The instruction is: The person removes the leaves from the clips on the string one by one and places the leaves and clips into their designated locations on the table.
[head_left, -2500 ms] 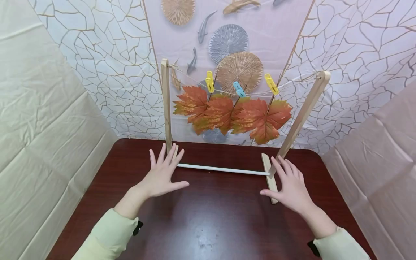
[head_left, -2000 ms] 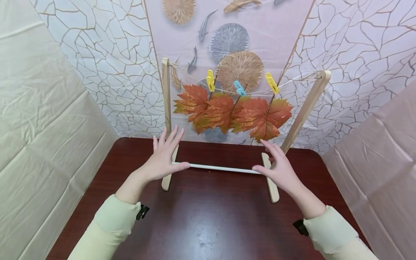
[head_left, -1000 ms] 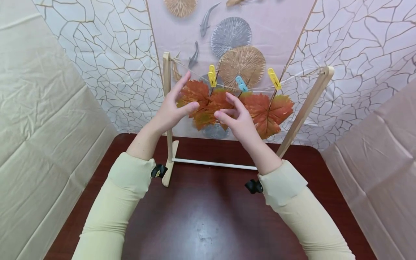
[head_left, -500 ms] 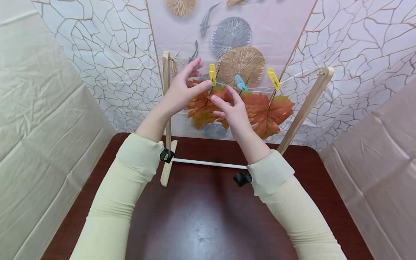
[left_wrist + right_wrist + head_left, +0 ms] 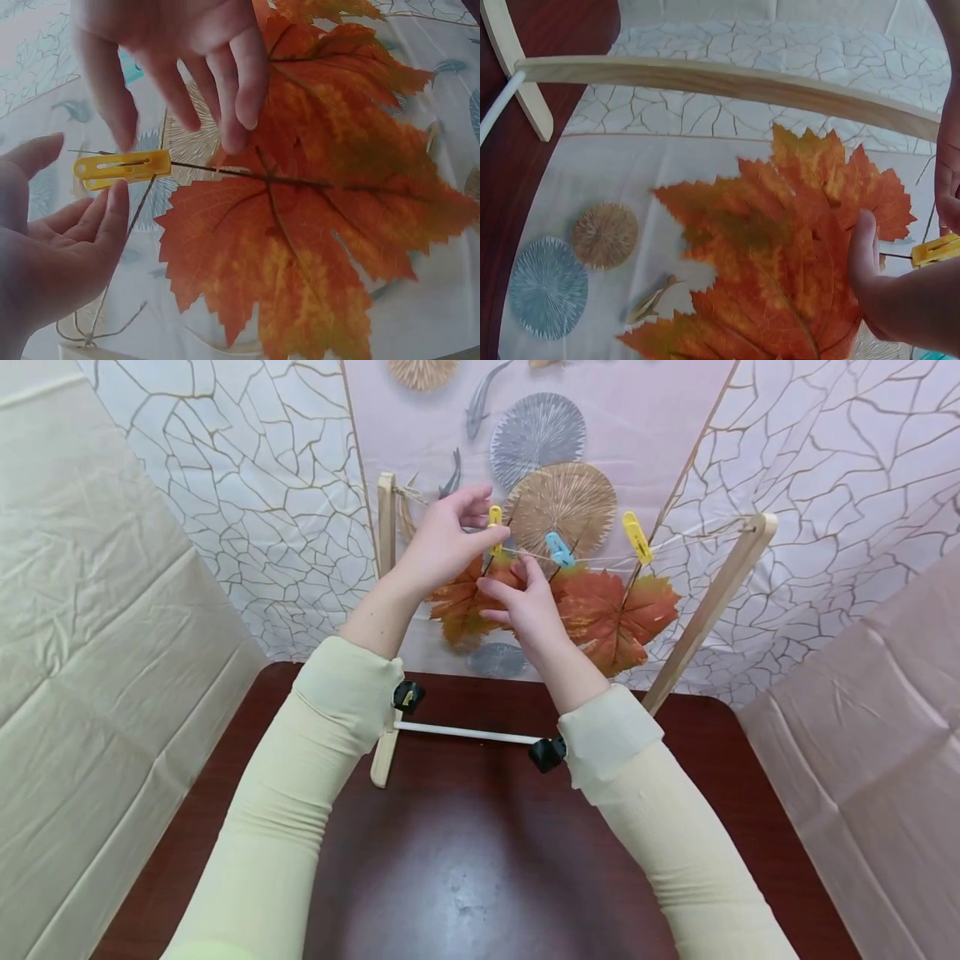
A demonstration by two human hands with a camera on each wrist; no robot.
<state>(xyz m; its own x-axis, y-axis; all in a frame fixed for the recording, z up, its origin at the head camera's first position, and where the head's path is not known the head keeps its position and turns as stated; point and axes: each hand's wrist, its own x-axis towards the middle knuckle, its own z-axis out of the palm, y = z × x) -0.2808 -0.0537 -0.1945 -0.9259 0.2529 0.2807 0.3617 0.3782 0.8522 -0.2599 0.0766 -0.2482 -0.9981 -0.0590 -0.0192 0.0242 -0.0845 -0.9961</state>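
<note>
My left hand [image 5: 444, 543] is at the left yellow clothespin [image 5: 159, 163], its fingertips right at the clip's lower side and its thumb apart. That clothespin sits on the string [image 5: 139, 206] and bites the dark stem of an orange-red leaf [image 5: 240, 232]. My right hand [image 5: 534, 614] hovers just right of the clip, in front of the leaves, its fingers loosely bent and apart, close over the stem in the left wrist view. A blue clothespin [image 5: 558, 550] and another yellow clothespin [image 5: 637, 537] hold two more leaves farther right, including the right leaf [image 5: 618, 614].
The string runs between a left wooden post [image 5: 386, 522] and a right wooden post [image 5: 708, 610]. A white rod [image 5: 465, 732] joins the stand's feet on the dark red table [image 5: 450, 860]. Patterned cloth [image 5: 247, 510] hangs behind; pale cloth covers both sides.
Both hands have risen from near the stand's feet and moved inward to the left clothespin. Over the last half second the left hand has shifted slightly right and up. The clothespins remain on the string.
</note>
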